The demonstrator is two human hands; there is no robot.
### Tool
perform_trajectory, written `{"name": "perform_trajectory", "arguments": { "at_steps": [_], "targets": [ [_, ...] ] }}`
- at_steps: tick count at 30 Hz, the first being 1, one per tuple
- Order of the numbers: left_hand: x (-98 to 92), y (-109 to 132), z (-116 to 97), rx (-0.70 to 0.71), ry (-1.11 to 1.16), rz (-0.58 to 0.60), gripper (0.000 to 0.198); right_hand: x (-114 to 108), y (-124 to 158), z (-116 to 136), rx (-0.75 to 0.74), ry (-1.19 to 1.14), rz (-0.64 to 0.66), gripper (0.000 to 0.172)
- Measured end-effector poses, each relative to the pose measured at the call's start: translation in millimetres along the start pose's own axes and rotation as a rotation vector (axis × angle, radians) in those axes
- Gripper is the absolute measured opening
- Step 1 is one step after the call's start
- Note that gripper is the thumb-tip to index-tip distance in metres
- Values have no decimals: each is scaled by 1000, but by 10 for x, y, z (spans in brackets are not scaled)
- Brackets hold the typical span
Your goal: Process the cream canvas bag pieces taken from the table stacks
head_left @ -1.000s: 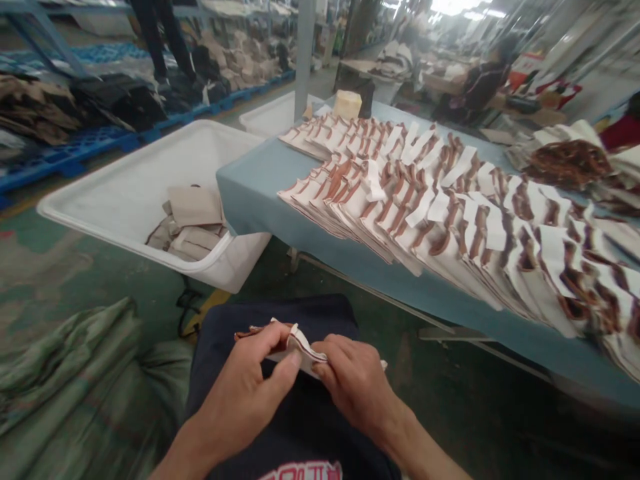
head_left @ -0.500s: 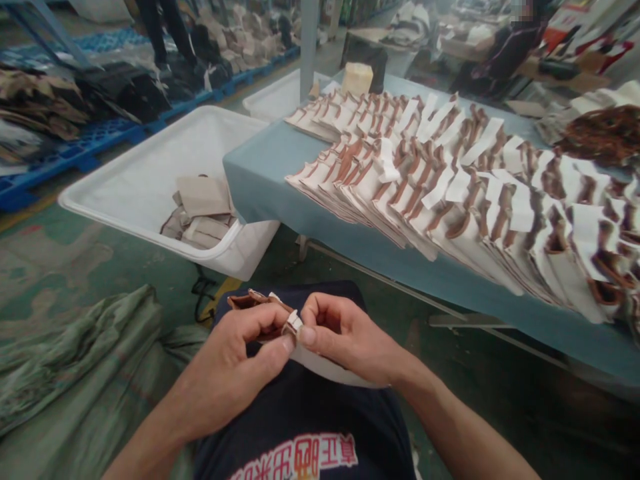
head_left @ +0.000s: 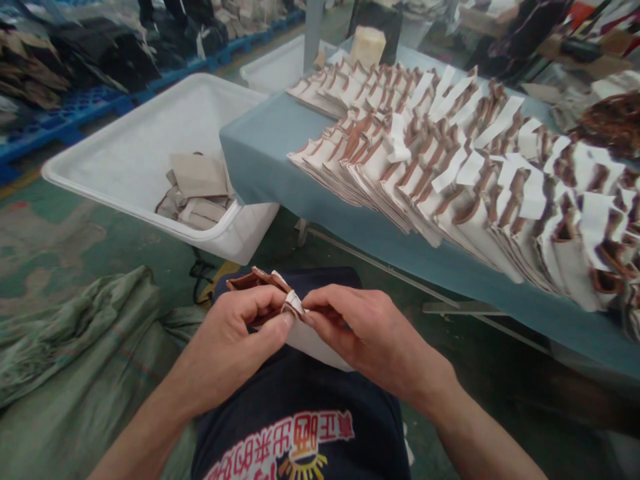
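Note:
Over my lap, both hands pinch one small white fabric piece with brown trim (head_left: 287,307). My left hand (head_left: 235,343) grips its left part, thumb pressed on the folded white edge. My right hand (head_left: 373,333) pinches the same fold from the right, and the white body of the piece hangs under its palm. A brown trimmed end sticks out above my left fingers. Both hands are closed on the piece.
Ahead on the right, a blue-covered table (head_left: 270,167) carries rows of overlapped white and brown pieces (head_left: 450,167). A white tub (head_left: 130,160) on the left holds folded beige pieces (head_left: 197,190). A green sack (head_left: 75,360) lies at my left. Blue pallets (head_left: 75,113) carry dark bundles.
The view has tilted down and nearer the table. My hands drew closer together on the piece, and the fold between my thumbs is tighter.

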State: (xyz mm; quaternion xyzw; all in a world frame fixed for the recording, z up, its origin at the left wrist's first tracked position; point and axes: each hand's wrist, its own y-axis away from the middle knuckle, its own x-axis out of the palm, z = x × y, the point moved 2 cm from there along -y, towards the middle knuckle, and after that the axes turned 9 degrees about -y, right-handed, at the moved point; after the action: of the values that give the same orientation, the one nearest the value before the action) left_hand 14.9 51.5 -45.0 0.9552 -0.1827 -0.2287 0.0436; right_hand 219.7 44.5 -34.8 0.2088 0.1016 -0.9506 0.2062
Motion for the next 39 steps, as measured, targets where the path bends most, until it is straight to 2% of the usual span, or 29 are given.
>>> {"name": "perform_trajectory", "arguments": {
  "at_steps": [8,13,16,24,34,39],
  "targets": [
    [29,4,-23,72,-73,-32,21,17,-44,5,-65,220,-5,23],
    [11,34,-35,78,31,20,20,29,-56,-49,16,-9,52,20],
    [15,39,-31,56,53,29,19,1,-14,-50,50,-118,10,21],
    [55,-7,-34,79,-4,30,20,-79,43,15,11,-142,-13,18],
    [63,23,-49,94,-106,38,23,-101,-3,69,-1,116,101,14],
    [78,19,-73,118,-182,1,23,-87,-35,129,19,285,92,11]
  ]
}}
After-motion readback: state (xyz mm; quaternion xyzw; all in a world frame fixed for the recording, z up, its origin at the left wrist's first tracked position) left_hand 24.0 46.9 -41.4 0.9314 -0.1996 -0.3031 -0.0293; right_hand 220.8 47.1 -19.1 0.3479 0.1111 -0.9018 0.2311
